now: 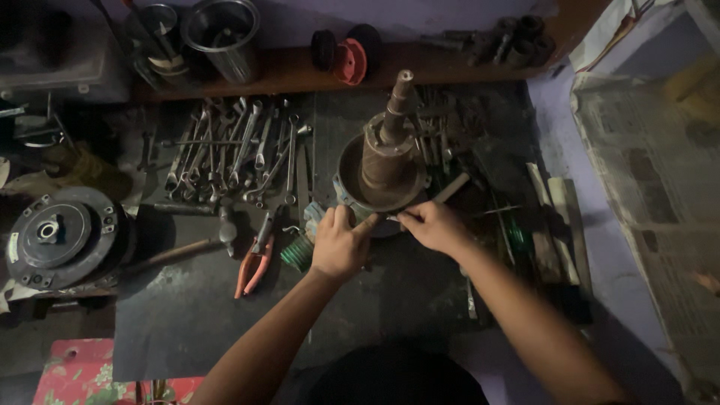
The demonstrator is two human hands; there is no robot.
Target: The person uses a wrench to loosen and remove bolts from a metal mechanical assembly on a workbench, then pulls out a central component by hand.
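Observation:
A rusty conical metal part with a tall shaft (388,154) stands upright on a round flange on the dark workbench (210,315). My left hand (341,244) grips the near edge of that flange, thumb up against it. My right hand (431,225) pinches the flange rim just to the right, fingers closed on it. Whether a small tool sits between the fingers is too dark to tell.
Several wrenches (232,150) lie spread at the back left. Orange-handled pliers (253,262) and a hammer (187,247) lie left of my hands. A round clutch disc (64,236) sits at far left. Metal cans (225,37) stand on the shelf. Newspaper (652,172) covers the right.

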